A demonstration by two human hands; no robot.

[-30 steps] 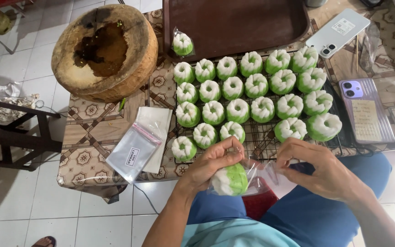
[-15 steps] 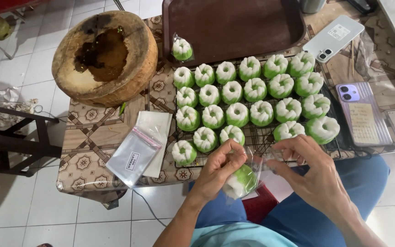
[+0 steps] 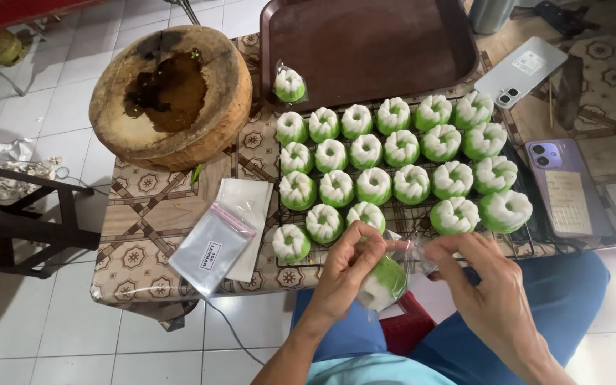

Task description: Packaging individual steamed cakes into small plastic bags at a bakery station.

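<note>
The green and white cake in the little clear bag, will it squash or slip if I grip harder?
The bagged cake looks soft and spongy, so a harder pinch would likely dent it. The thin clear bag looks floppy and probably slick. Both the left hand and right hand hold it.

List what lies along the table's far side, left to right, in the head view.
Round wooden chopping block → single bagged green-and-white cake → dark brown tray → white phone lying face down.
</note>
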